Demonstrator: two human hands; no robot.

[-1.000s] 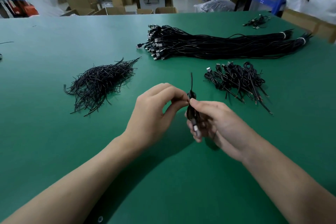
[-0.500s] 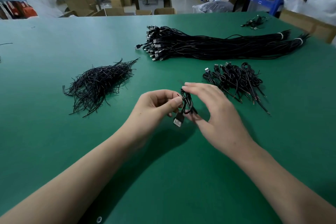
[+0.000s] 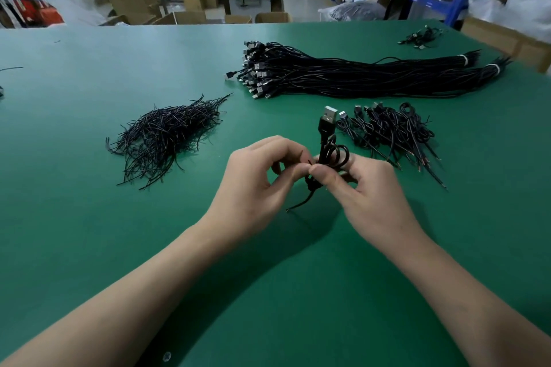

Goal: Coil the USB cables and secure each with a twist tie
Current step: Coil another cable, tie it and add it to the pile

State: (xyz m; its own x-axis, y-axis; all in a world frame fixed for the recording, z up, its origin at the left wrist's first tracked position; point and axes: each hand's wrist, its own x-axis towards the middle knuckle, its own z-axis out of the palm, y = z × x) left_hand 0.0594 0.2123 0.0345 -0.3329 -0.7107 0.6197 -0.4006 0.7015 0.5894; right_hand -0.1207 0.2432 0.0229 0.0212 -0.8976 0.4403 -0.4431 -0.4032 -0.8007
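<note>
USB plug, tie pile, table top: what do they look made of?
USB plug: bright silvery shell, likely metal; matt black grip behind it, probably moulded plastic or rubber.
Tie pile: thin black strands that hold kinks, pale glints; probably plastic-coated wire.
Table top: matt green, no glare; rubber or felt mat, cannot tell.

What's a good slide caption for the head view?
Left hand and right hand pinch a coiled cable over the green table.

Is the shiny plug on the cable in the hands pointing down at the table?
No, the plug sticks up above the coiled cable that the left hand and right hand hold.
</note>
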